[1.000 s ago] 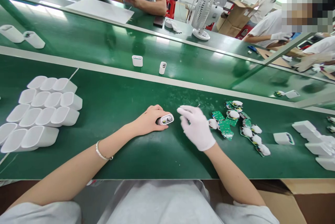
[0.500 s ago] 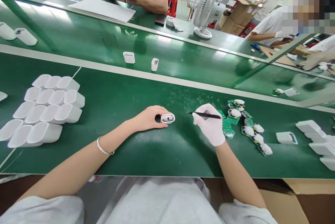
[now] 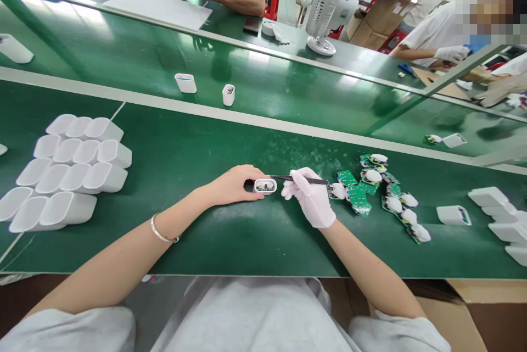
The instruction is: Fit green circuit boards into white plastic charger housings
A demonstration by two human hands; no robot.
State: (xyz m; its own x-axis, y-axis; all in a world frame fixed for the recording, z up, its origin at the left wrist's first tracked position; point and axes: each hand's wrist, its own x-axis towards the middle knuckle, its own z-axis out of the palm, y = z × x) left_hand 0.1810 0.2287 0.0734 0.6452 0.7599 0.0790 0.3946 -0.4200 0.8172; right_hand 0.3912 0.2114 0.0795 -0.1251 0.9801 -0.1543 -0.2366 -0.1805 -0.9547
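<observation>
My bare left hand [image 3: 235, 185] is wrapped round a white oval plastic housing [image 3: 265, 186], its open end facing me. Electronic parts show inside that opening. In a white glove, my right hand [image 3: 310, 197] grips black tweezers [image 3: 302, 179] that point left, their tip at the upper rim of the housing. Whether the tip touches the rim I cannot tell. Just right of the glove lie green circuit boards [image 3: 357, 198], several of them carrying white lumps.
Rows of white housings [image 3: 61, 176] stand at the left, and more housings [image 3: 489, 198] lie at the far right. Behind a pale rail [image 3: 288, 127], two housings [image 3: 186, 83] rest on a green strip. Across it are a fan [image 3: 327, 9] and co-workers.
My right hand has moved left with the tweezers, bringing their tip to the housing. My left hand has stayed nearly still. Housings on the strip behind the rail have shifted left.
</observation>
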